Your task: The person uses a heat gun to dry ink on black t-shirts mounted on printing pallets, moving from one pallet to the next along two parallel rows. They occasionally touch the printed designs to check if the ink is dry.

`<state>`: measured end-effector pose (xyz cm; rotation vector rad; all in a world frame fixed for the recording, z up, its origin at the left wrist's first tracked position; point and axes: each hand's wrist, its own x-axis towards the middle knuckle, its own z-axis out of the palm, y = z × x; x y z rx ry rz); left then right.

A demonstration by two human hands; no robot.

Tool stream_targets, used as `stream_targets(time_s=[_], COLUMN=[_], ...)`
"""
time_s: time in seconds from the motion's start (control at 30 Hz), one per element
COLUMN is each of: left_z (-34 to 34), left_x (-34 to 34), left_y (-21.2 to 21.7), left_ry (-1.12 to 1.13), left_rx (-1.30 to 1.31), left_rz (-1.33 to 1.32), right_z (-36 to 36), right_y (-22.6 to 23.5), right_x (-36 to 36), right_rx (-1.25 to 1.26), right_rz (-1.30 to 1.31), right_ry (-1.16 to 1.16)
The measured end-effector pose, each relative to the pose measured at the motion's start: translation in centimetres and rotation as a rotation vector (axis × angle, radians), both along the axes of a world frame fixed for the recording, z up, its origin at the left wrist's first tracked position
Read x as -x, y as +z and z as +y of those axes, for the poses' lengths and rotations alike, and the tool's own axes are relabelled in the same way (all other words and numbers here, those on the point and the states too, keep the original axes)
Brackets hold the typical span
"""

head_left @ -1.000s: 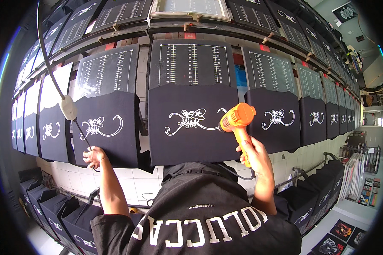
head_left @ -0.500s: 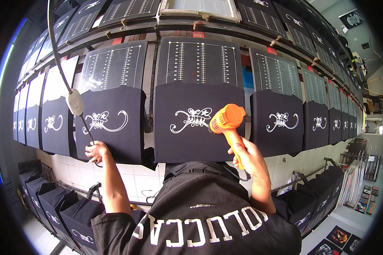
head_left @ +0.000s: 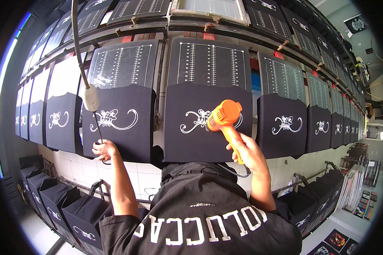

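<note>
An orange heat gun (head_left: 228, 114) is in my right hand (head_left: 250, 154), the fingers wrapped round its handle. Its nozzle points left, over the white scroll-and-letter print (head_left: 195, 121) on a black shirt (head_left: 204, 146) stretched over a board in front of me. The gun covers part of that print. To the left, my left hand (head_left: 106, 149) is closed on a thin black cord (head_left: 99, 127), above the lower part of the neighbouring black shirt (head_left: 132, 142). That cord runs up to a white cable connector (head_left: 90, 98) hanging from a thicker grey cable (head_left: 77, 51).
Rows of boards with similar printed black shirts (head_left: 281, 140) stretch to both sides. A framed screen (head_left: 210, 9) lies at the far side on a metal rail (head_left: 247, 36). Behind me stands another row of shirt-covered boards (head_left: 85, 212). Frames (head_left: 349, 187) lean at the right.
The view has shifted, so the boards sit farther right in the picture. Over the middle shirt, the heat gun has moved left across the print. Both hands keep their holds.
</note>
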<state>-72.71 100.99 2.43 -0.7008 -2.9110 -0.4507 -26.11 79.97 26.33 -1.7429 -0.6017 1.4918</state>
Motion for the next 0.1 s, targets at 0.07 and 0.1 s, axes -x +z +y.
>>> stream_targets(time_s=[0.07, 0.1], left_z=[-0.7, -0.8], left_x=[1.2, 1.9], left_y=[-1.0, -1.1], left_ry=[-0.086, -0.122], left_rx=[-0.009, -0.034], left_rz=[0.008, -0.058], right_z=[0.6, 1.0], right_y=[-0.5, -0.9], right_x=[0.9, 1.2], right_rx=[-0.013, -0.014], right_rz=[-0.053, -0.086], right_ry=[-0.035, -0.034])
